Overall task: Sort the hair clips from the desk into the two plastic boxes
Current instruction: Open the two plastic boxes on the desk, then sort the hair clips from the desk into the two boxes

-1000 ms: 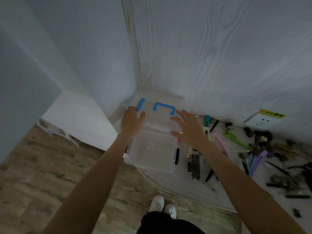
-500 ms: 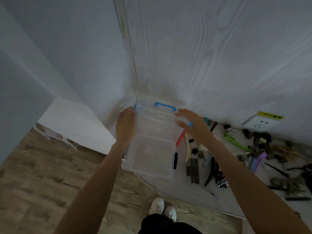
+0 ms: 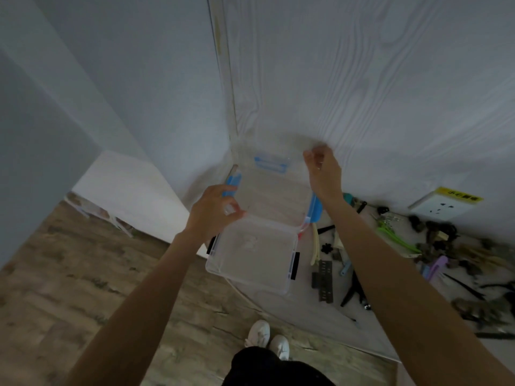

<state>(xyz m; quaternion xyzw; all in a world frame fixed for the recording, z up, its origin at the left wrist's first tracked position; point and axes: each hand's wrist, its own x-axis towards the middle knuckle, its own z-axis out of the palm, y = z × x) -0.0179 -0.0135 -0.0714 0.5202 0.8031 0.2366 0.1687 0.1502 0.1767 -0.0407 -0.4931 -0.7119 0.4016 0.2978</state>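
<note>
Two clear plastic boxes stand at the desk's left corner. The near box [image 3: 252,257] has black latches and a shut lid. Behind it is the box with blue latches [image 3: 316,207]; its clear lid [image 3: 276,188], which carries a blue handle, is swung up towards the wall. My right hand [image 3: 324,171] pinches the lid's upper right corner. At the box's left rim my left hand [image 3: 214,210] grips beside a blue latch. Several hair clips lie loose to the right, among them a black comb clip [image 3: 323,280], a green clip [image 3: 395,235] and a purple clip [image 3: 434,268].
The wood-grain wall stands directly behind the boxes. A white wall socket [image 3: 443,204] with a yellow label sits at the right. The desk's curved front edge [image 3: 278,313] runs below the boxes, with wooden floor and my white shoes [image 3: 264,338] beneath.
The blue-handled lid has swung from lying flat to standing up against the wall. My right hand rose with it to its top corner; my left hand stayed at the box's left side.
</note>
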